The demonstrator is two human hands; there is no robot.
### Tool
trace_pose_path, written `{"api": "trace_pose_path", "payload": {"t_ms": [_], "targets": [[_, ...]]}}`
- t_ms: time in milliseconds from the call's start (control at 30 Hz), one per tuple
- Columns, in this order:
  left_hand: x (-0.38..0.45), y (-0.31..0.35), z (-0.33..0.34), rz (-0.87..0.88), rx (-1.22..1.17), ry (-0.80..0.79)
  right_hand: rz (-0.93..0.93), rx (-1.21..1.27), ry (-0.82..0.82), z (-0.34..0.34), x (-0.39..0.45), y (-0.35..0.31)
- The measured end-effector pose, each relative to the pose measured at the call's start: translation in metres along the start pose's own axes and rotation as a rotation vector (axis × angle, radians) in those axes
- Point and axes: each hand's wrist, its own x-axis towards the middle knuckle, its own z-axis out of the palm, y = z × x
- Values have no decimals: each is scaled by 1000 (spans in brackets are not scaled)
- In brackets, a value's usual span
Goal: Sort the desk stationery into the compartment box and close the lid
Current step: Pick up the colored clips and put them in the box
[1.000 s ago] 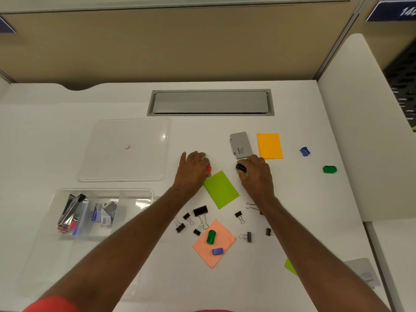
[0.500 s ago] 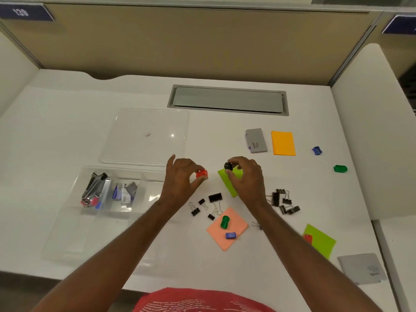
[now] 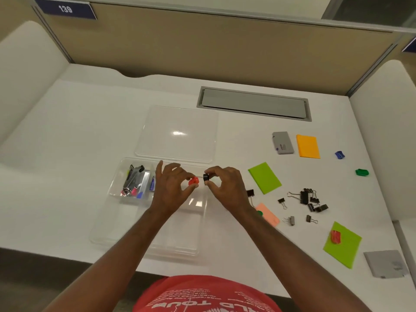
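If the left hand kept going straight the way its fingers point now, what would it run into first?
Probably the black piece pinched by the right hand: the left hand, holding the red piece, points right at it. Depth is unclear.

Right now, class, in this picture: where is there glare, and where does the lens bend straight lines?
Head view: a bright glare spot sits on the clear lid, with fainter gleams on the compartment box; the wide lens bows the partition's top edge and the desk edges; the grey pad at the lower right corner looks soft.
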Motion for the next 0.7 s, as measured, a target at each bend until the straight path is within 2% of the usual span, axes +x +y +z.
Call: {"api": "trace_pose_path", "payload": {"t_ms": [200,367,500,700], "targets": [[2,-15,-1,101,-76,-21,46,-19,24,14,-4,-13],[8,-9,3,153,-167,-30,62,-92,176,3,-11,-9],[15,6,11,202,-165,-107,100,-146,263,-16,-23,3],[22,51,27,298,-177,-195,173,-174,282,-52,-48,37]]}}
